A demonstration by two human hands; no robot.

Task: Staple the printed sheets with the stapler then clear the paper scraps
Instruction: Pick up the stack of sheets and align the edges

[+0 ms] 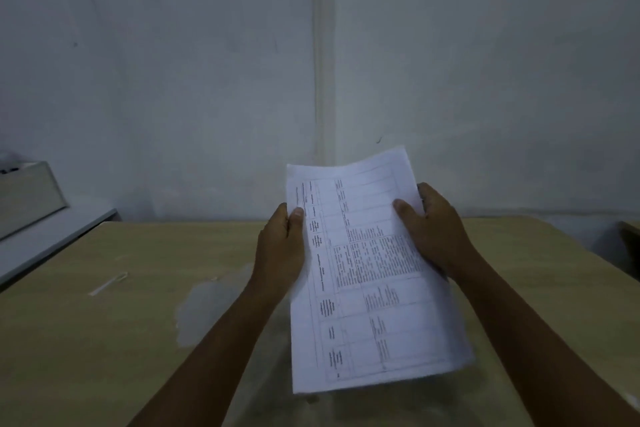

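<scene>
A stack of printed sheets, white with ruled tables of small text, is held up above the wooden table, tilted with its long side running away from me. My left hand grips the stack's left edge, thumb on top. My right hand grips the right edge near the far end, thumb on the page. No stapler is in view. A thin white paper scrap lies on the table to the left, and a small scrap lies nearer the middle.
A worn pale patch marks the tabletop under my left forearm. At the left a grey box stands on a lower white surface. A blank wall rises right behind the table. A dark object shows at the far right edge.
</scene>
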